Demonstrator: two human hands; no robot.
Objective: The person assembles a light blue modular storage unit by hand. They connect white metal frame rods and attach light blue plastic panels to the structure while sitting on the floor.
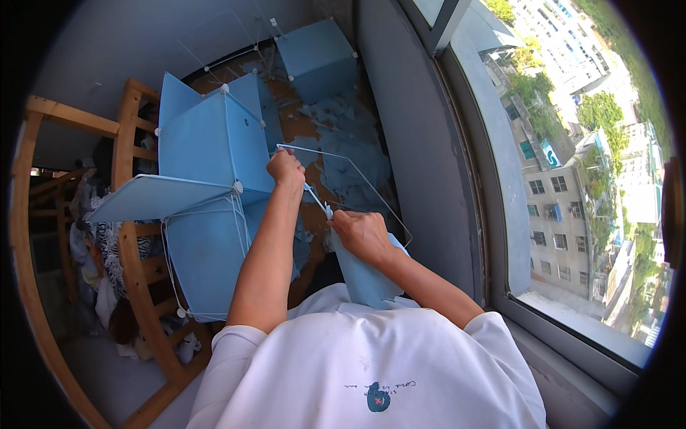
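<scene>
Gripping frame edge [316, 198], sheet [359, 275], prob. nr wall [421, 136]

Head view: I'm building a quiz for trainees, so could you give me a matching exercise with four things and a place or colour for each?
Things:
1. left hand
2. wooden frame
3. right hand
4. shirt

Places or colours:
A. gripping a blue sheet
B. white, at the lower edge
C. gripping the wire frame near a corner
D. brown, on the left side

Pairs: 1-C, 2-D, 3-A, 4-B
</scene>
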